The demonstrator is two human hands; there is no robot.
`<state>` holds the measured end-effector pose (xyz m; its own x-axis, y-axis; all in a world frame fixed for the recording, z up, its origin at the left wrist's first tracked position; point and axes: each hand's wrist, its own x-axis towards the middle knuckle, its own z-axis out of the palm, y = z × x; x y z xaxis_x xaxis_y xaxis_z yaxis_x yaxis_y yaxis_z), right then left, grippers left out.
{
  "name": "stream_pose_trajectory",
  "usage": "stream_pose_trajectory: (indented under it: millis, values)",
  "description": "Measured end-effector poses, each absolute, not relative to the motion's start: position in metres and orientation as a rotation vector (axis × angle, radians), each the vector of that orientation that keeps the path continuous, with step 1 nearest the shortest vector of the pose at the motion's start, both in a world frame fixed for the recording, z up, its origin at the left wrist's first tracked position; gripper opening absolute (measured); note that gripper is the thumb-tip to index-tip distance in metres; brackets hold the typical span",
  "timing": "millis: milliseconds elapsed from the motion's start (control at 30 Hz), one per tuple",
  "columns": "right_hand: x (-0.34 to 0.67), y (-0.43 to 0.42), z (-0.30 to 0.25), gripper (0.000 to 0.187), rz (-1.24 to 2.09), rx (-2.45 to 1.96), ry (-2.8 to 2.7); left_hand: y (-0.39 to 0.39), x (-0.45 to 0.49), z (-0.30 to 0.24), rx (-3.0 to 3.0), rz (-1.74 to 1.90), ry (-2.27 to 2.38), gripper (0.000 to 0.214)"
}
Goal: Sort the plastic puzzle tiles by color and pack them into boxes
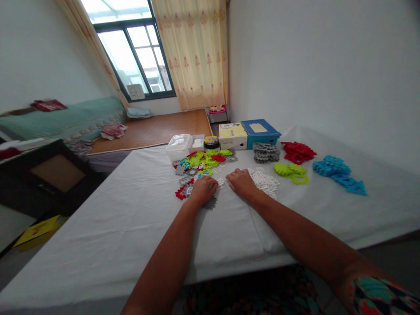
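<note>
My left hand (204, 190) rests at the near edge of a mixed heap of toothed plastic pieces (205, 160) in lime, grey, red and blue. Its fingers are curled together, and whatever they hold is hidden. Just past its fingertips lies a small white square frame (220, 182). Across a narrow gap, my right hand (242, 181) is low over the cloth with fingers bent and pressed together; I cannot make out anything in them. Beside it spreads a pile of white square frames (265, 181), partly behind the wrist. Grey pieces (210, 204) show under my left hand.
Sorted piles of grey (265, 153), red (298, 152), lime (290, 171) and blue pieces (339, 172) lie to the right. Behind stand a clear plastic box (179, 147), a round tin (211, 142), a yellow-white box (232, 136) and a blue box (260, 133). White cloth (131, 227) covers the table.
</note>
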<state>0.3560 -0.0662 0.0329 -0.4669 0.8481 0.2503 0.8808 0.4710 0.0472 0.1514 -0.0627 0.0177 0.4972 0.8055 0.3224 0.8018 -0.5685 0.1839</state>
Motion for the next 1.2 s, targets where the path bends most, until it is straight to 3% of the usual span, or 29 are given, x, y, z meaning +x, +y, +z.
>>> stream_pose_trajectory:
  millis: [300, 633, 900, 1200]
  values:
    - [0.405, -0.058, 0.039, 0.025, -0.176, -1.743, -2.217, -0.063, 0.149, 0.019, 2.673, 0.564, 1.476, 0.024]
    - [0.352, -0.068, 0.017, 0.035, -0.019, -1.126, -2.631, -0.063, 0.149, 0.023, 2.603, 0.601, 1.641, 0.024]
    - [0.35, -0.066, 0.017, 0.024, -0.006, -1.066, -2.684, -0.063, 0.149, 0.021, 2.597, 0.604, 1.66, 0.024]
    - [0.349, -0.071, 0.012, 0.03, 0.012, -1.16, -2.595, -0.064, 0.15, 0.023, 2.591, 0.594, 1.664, 0.024]
